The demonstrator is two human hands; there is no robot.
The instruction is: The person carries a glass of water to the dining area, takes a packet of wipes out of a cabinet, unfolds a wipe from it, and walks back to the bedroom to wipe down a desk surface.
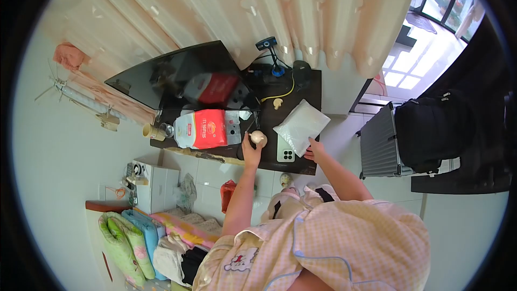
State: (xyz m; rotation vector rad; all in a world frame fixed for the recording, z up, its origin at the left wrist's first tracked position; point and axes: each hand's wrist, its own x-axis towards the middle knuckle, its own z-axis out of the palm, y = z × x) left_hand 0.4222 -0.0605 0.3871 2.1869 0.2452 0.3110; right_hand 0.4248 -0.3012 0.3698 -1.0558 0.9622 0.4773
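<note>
On the dark desk [269, 163], my left hand [251, 151] has its fingers around the side of a round cream-coloured object [258, 138]. My right hand [314, 151] pinches the lower right corner of a white plastic packet [302, 126]. Partly under that packet lies a pale phone [285, 151] with a black camera block. A red and white package [207, 129] lies left of my left hand. Above the packet is a small yellowish piece [277, 103].
A large black monitor [183, 78] stands at the desk's back left, beside a webcam [266, 43] on a stand. Cups [153, 131] are at the desk's left end. A grey suitcase [379, 143] with a black bag [433, 134] stands on the right.
</note>
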